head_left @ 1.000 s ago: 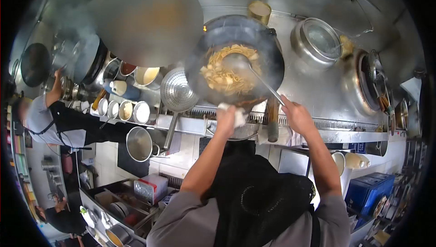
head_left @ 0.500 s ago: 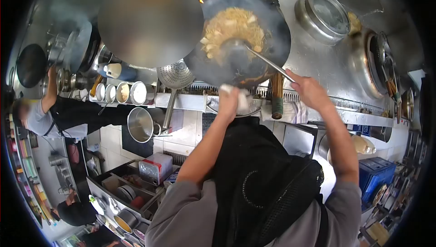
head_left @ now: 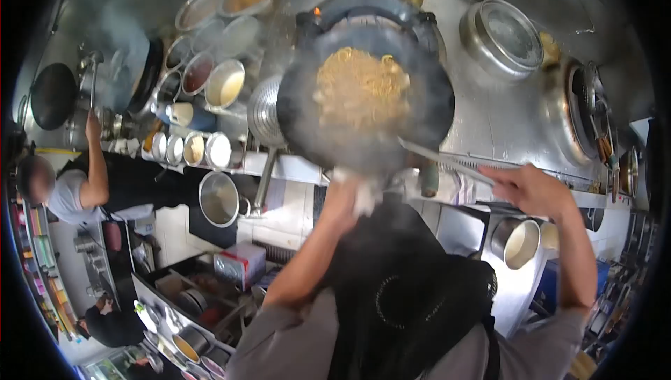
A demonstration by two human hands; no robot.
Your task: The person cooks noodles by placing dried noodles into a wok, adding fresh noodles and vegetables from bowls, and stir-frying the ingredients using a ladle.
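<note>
A big dark wok (head_left: 435, 104) holds a steaming heap of yellow noodles (head_left: 362, 86). My left hand (head_left: 340, 204) is closed on a pale folded cloth (head_left: 365, 195) at the wok's near edge; steam blurs the exact grip. In my right hand (head_left: 530, 190), to the right of the wok, is the long metal handle of a ladle (head_left: 454, 163). The ladle's head is lost in steam near the wok's lower right side. Behind the wok, part of the burner ring (head_left: 363, 4) shows, with a small flame at its left.
A perforated strainer (head_left: 265, 111) lies left of the wok, beside several sauce pots (head_left: 225, 85) and small white tubs (head_left: 218, 149). To the right stands a lidded steel pot (head_left: 502, 38). A co-worker (head_left: 77, 188) works at the far left. A bamboo brush (head_left: 429, 179) hangs by the counter edge.
The wok has come toward me, uncovering the rear of the burner, and the noodles have shifted into a heap. My right hand has drawn the ladle back and right, out of the noodles.
</note>
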